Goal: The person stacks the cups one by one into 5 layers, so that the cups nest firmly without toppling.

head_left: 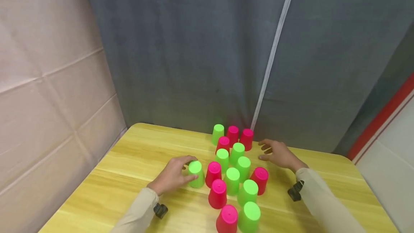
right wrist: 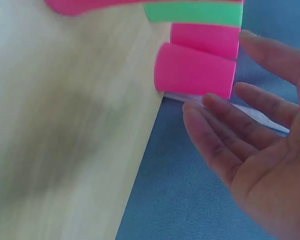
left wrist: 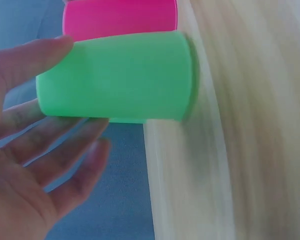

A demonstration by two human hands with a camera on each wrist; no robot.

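The left hand (head_left: 173, 176) reaches in from the near left, its thumb and fingers curled loosely round an upturned green cup (head_left: 196, 173) at the left edge of the cluster on the yellow wooden table (head_left: 129, 161); the wrist view shows the thumb touching the cup's side. The right hand (head_left: 278, 154) hovers with fingers spread and relaxed, holding nothing, just beside the pink cup (head_left: 247, 139) at the far right of the group.
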